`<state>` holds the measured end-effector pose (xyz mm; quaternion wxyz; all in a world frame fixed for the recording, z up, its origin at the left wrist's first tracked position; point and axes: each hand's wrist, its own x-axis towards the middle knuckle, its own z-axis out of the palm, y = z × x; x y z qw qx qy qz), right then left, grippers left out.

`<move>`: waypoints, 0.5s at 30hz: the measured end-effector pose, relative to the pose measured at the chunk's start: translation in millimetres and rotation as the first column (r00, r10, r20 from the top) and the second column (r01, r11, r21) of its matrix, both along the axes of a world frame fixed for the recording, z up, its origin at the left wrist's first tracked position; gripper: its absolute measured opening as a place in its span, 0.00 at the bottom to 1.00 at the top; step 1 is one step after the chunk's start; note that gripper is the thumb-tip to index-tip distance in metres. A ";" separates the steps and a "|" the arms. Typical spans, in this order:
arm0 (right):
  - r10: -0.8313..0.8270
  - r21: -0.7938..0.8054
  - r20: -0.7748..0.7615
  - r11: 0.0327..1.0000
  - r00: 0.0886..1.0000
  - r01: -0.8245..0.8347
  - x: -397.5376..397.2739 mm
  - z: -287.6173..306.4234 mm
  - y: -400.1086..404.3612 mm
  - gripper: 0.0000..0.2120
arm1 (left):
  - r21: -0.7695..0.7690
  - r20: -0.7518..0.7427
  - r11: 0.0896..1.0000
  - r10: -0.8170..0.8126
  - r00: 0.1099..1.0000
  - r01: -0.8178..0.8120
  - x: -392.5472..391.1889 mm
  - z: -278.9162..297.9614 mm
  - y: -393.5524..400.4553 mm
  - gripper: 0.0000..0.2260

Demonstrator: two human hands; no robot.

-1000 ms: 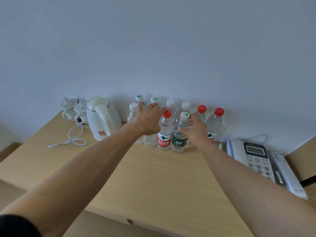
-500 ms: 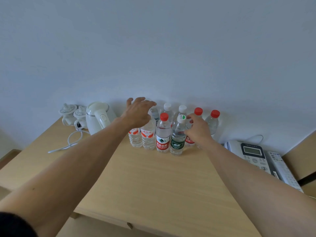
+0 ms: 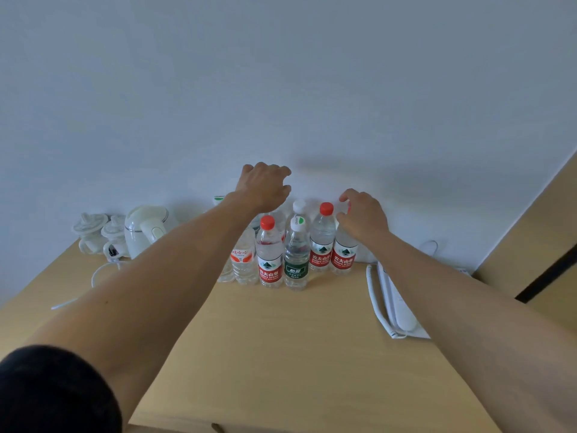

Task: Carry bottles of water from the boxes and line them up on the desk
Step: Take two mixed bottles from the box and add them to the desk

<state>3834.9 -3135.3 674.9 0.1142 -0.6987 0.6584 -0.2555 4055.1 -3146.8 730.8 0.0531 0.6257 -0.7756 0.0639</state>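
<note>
Right now — step: lining-up stage, bottles already on the desk [image 3: 312, 354], hands tidying the cluster.
Left hand [image 3: 262, 187]: hovers above the back bottles, fingers [image 3: 274, 170] loosely spread, grasping nothing.
Right hand [image 3: 363, 218]: fingers [image 3: 348, 196] curled round the top of the rightmost red-label bottle [image 3: 343, 254], thumb at its neck; cap mostly hidden.
Bottles: red-cap bottle [image 3: 322, 242] just left of those fingers; green-label bottle [image 3: 296, 260] and front red-label bottle [image 3: 269, 260] nearer, below the left fingers; orange-label bottle [image 3: 243, 260] partly behind the left forearm.
Next move, my guess: nudge the gripped bottle into row, keep it upright, avoid knocking neighbours.
Beside: kettle [image 3: 146, 229], phone handset [image 3: 390, 301].
</note>
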 end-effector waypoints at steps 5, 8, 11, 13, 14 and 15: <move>-0.074 -0.004 -0.010 0.997 0.997 0.074 -36.8 6.7 4.9 0.17 | -0.001 0.013 0.996 -0.090 0.996 0.090 -50.0 5.4 -5.1 0.21; -0.101 -0.002 -0.022 0.995 0.995 0.101 -59.8 9.3 11.2 0.18 | 0.001 0.013 0.990 -0.142 0.990 0.142 -80.5 7.0 -7.0 0.21; -0.137 0.008 -0.037 0.990 0.990 0.137 -81.2 9.3 21.3 0.18 | 0.005 0.011 0.981 -0.194 0.981 0.194 -112.1 4.1 -8.1 0.21; -0.161 0.015 -0.045 0.987 0.986 0.162 -94.8 7.6 30.7 0.18 | 0.017 0.004 0.973 -0.232 0.973 0.232 -133.1 0.3 -6.9 0.21; -0.177 0.021 -0.045 0.984 0.983 0.178 -101.6 6.8 36.5 0.18 | 0.023 -0.001 0.967 -0.253 0.968 0.253 -143.4 -2.2 -5.8 0.21; -0.198 0.027 -0.044 0.980 0.979 0.199 -108.4 5.5 42.8 0.18 | 0.032 -0.006 0.961 -0.276 0.961 0.276 -153.7 -4.6 -4.3 0.21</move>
